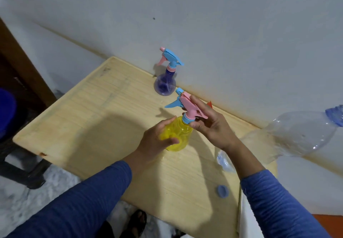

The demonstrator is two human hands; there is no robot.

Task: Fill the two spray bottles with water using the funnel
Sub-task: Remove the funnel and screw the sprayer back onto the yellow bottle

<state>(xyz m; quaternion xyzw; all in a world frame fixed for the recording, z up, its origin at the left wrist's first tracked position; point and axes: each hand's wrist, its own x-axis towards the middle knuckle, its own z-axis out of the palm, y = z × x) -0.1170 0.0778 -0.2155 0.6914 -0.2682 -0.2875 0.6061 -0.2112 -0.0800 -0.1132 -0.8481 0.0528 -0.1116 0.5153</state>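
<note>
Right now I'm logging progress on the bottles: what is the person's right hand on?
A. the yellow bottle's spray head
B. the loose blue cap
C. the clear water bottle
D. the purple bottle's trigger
A: the right hand grips the spray head of the yellow bottle, whose body the left hand holds.

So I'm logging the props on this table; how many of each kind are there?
Spray bottles: 2, the yellow spray bottle and the purple spray bottle
Clear water bottles: 1, the clear bottle
Loose caps: 1, the blue cap
Funnels: 1, the orange funnel, mostly hidden
Total: 5
</note>
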